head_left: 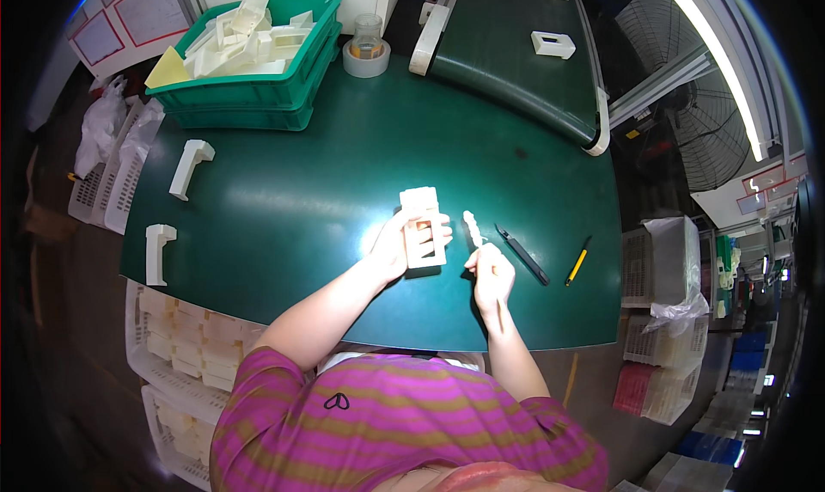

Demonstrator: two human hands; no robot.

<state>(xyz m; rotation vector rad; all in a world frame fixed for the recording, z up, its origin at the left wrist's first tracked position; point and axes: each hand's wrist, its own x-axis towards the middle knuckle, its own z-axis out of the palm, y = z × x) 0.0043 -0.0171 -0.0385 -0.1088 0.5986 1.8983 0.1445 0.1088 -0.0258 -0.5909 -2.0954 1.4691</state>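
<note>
My left hand [393,245] is closed around a white plastic part [420,201], held over the green table [301,191]. A rectangular opening runs through the part, and my fingers show in it. Slightly to the right, my right hand [493,277] is closed on a small, knobbly white piece [472,227] that sticks up beyond the fingers; its exact kind cannot be made out. The two hands are apart. Just right of my right hand lies a slim black-handled tool [526,258] with a narrow tip. Farther right is a short yellow and black tool [578,262].
Two white parts [189,170] lie at the table's left. Stacked green crates [301,84] hold white parts at the back left, beside a tape roll [367,65] with a glass jar. A conveyor belt [507,54] carries white parts at the back right. White baskets [137,337] flank the table.
</note>
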